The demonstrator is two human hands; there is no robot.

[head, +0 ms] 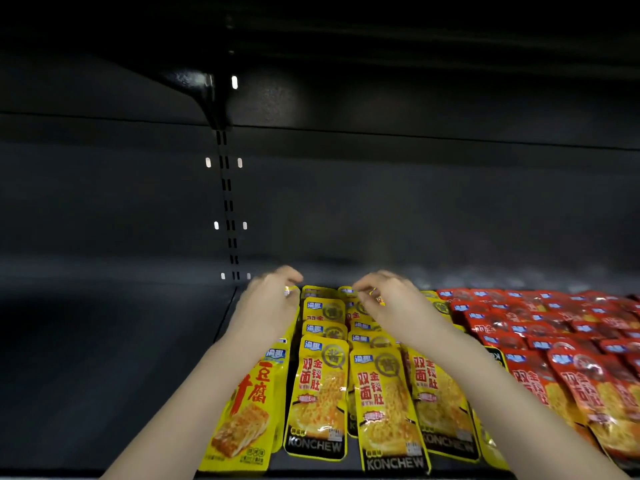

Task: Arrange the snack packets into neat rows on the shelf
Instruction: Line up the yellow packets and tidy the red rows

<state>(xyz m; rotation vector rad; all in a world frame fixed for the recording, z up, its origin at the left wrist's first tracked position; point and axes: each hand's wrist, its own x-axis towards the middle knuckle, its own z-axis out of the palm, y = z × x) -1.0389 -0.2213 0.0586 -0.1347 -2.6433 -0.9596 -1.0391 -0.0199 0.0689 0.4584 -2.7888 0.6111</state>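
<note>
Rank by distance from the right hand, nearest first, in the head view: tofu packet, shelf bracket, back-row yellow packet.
1. Back-row yellow packet: pinched by the right hand.
2. Tofu packet: front left.
3. Shelf bracket: high up, left.

Two hands [266, 308] [393, 303], one shelf [104, 358], dozens of snack packets [320, 393]

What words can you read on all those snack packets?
"KONCHEW": at the foot of the front yellow packet.
"双面金钱肚": red letters on that same packet.
"豆腐": red letters on the leftmost yellow packet.
The red packets: print too blurred to read.
Blue logos and small print: too small to read.
</note>
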